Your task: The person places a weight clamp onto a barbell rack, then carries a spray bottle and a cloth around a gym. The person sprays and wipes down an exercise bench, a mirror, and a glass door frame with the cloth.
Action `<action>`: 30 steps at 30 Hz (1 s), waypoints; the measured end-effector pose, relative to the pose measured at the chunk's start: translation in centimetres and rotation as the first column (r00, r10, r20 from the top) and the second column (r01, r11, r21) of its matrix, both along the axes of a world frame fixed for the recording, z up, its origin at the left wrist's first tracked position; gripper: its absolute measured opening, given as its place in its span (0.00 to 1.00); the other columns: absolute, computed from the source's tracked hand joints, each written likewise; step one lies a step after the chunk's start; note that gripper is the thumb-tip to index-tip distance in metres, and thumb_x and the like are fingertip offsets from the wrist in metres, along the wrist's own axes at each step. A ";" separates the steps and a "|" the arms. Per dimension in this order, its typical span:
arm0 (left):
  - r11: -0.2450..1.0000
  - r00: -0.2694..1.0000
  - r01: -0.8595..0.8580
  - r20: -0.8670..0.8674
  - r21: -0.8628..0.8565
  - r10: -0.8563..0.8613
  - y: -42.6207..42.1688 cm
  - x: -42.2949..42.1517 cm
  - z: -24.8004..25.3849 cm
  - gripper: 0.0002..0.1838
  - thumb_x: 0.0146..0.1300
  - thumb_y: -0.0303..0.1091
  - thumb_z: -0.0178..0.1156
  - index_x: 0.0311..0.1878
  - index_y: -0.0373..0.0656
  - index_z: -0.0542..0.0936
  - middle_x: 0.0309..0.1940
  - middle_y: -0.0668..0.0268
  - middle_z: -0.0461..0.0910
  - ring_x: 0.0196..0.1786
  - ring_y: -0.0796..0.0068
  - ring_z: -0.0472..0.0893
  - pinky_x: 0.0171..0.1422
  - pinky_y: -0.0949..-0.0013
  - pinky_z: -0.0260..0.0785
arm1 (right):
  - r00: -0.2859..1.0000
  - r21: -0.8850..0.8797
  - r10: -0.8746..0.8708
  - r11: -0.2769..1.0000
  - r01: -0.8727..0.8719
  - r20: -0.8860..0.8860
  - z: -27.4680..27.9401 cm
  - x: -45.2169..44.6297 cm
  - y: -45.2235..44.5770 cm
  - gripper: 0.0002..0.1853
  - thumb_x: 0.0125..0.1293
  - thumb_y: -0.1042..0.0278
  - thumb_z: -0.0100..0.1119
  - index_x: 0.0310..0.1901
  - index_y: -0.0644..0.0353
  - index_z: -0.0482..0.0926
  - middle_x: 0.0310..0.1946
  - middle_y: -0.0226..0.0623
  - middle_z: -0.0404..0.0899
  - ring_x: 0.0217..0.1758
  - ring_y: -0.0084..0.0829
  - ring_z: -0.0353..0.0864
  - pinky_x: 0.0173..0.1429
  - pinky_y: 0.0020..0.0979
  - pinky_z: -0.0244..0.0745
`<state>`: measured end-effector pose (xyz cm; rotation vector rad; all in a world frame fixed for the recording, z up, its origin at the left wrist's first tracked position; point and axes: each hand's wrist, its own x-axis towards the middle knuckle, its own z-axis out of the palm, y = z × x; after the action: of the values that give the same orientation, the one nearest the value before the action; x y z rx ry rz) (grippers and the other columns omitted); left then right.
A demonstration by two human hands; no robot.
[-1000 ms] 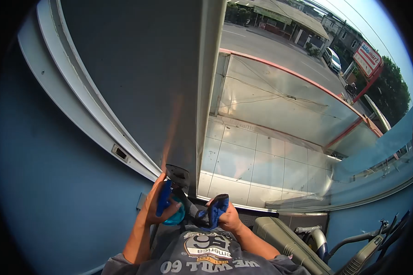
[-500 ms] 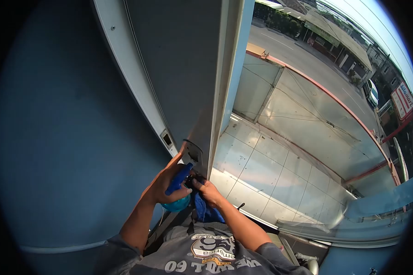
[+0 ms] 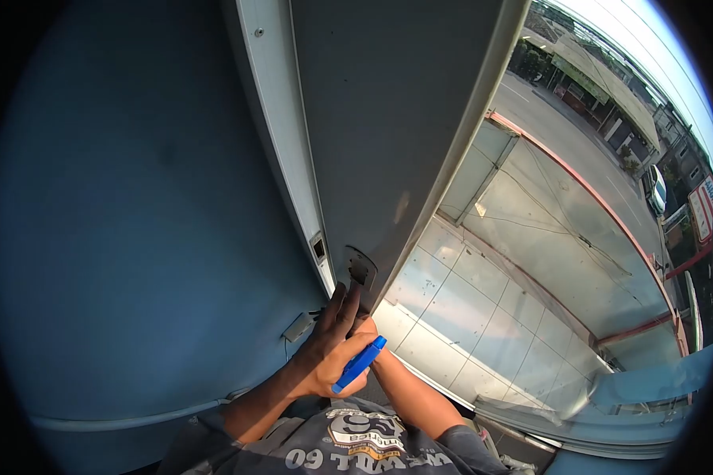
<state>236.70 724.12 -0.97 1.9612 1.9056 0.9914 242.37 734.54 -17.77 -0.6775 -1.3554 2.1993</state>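
Note:
My left hand is wrapped round a spray bottle, whose blue trigger head sticks up beside the thumb; the bottle's body is hidden. Some of its fingers stretch up toward a dark handle plate on the grey door. Behind it, close to the door's lower edge, is my right hand, mostly covered by the left one. What the right hand holds cannot be seen.
A blue wall fills the left side, with a white door frame and a small box low on it. To the right lie a tiled ledge, translucent panels with a red rim, and a street.
The view has swung left, and the door takes up more of its middle. My hands have come together by the handle plate. The blue cloth is now out of sight.

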 end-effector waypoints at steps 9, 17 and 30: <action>0.996 0.956 0.071 0.289 -0.054 -0.053 0.7 -1.0 -1.4 0.29 0.47 0.33 0.65 0.56 0.36 0.76 0.70 0.24 0.49 0.61 0.31 0.72 0.66 0.59 0.68 | 0.982 0.354 -0.094 0.935 0.030 0.164 -0.7 -0.7 -1.1 0.14 0.66 0.61 0.60 0.48 0.59 0.81 0.42 0.43 0.85 0.42 0.43 0.85 0.46 0.40 0.78; 0.998 0.988 0.052 0.147 0.031 -0.056 1.0 -2.6 0.4 0.27 0.46 0.32 0.62 0.52 0.32 0.77 0.55 0.35 0.58 0.53 0.41 0.74 0.60 0.58 0.69 | 0.953 0.441 -0.151 0.897 0.020 0.264 -1.4 -1.4 -2.9 0.14 0.66 0.59 0.59 0.46 0.58 0.82 0.40 0.45 0.85 0.41 0.46 0.85 0.46 0.42 0.78; 0.975 0.983 0.166 0.097 -0.147 -0.153 0.4 -5.9 1.3 0.28 0.46 0.32 0.65 0.54 0.33 0.77 0.68 0.44 0.60 0.65 0.47 0.69 0.67 0.57 0.62 | 0.822 0.512 -0.351 0.855 0.085 0.449 0.8 -7.1 -2.1 0.14 0.65 0.56 0.58 0.44 0.56 0.84 0.38 0.48 0.85 0.40 0.51 0.85 0.45 0.44 0.78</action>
<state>230.81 724.51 0.32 1.9168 1.6949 0.8426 235.25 732.48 -16.97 -1.2327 -1.8792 1.4398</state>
